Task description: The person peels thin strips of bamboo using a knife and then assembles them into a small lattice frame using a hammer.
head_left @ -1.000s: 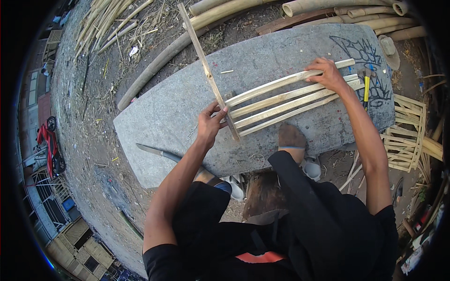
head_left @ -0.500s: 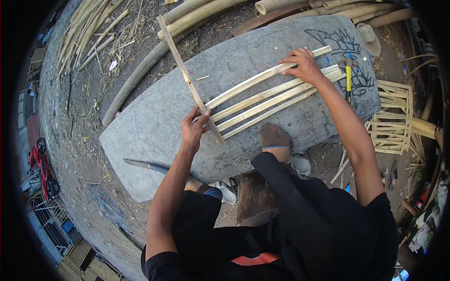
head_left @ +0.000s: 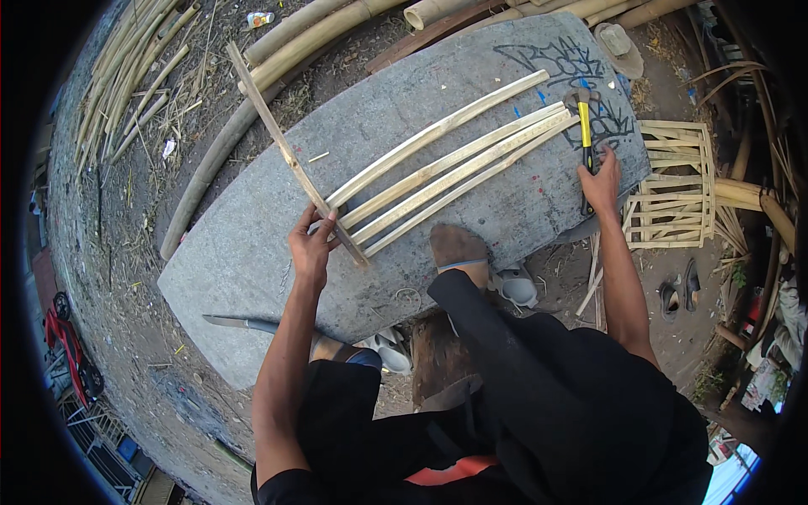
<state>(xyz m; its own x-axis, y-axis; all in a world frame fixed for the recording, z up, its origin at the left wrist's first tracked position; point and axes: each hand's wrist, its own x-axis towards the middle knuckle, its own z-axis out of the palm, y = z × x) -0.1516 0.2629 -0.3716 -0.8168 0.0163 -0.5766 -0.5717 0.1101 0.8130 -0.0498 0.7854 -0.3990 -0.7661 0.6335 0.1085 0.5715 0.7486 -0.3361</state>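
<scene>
Several pale bamboo slats [head_left: 454, 168] lie fanned out on a grey stone slab, their left ends meeting a brown wooden crosspiece [head_left: 284, 151]. My left hand [head_left: 311, 241] pinches that crosspiece near the curved top slat [head_left: 438, 133]. A hammer [head_left: 586, 130] with a yellow and black handle lies by the slats' right ends. My right hand [head_left: 601, 178] is at the black part of the handle, thumb side against it and fingers apart; a closed grip does not show.
The slab [head_left: 244, 244] bears a knife [head_left: 240, 323] at its near left. My foot [head_left: 459, 246] rests on its near edge. A slatted bamboo frame [head_left: 673, 185] stands to the right. Bamboo poles [head_left: 320, 34] lie beyond the slab, and cut strips [head_left: 126, 80] at far left.
My right hand has let go of the top slat and moved right and nearer, to the hammer handle. My left hand stays on the crosspiece. The whole view has shifted slightly.
</scene>
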